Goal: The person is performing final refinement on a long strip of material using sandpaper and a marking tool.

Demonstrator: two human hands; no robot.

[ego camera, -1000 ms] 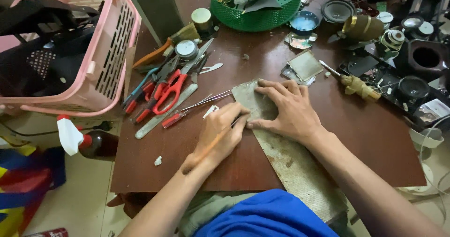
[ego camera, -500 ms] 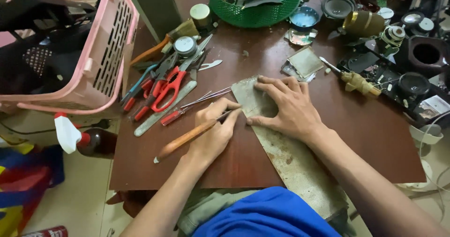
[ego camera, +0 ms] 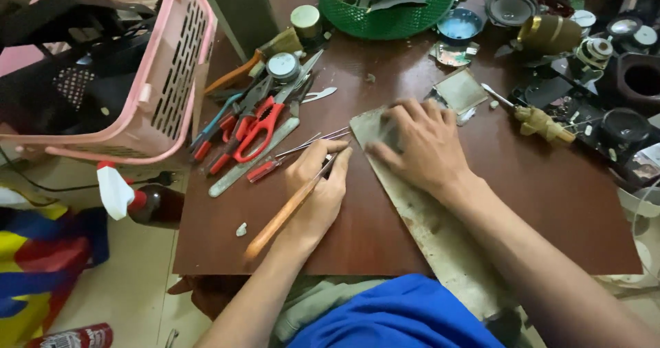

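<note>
Cluttered brown desk (ego camera: 550, 217) | left hand (ego camera: 317, 186) grips wooden-handled tool (ego camera: 285, 210) | right hand (ego camera: 419, 142) flat, open on grey strip (ego camera: 426, 231) | tip probably near fingers: slip risk.

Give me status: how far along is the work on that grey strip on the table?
Done: grey strip lies flat on the brown table. In hand: right hand presses down its far end; left hand holds a wooden-handled tool just left of its edge, tip hidden. Left: no visible cut or mark on the strip; other tools lie unused.
</note>
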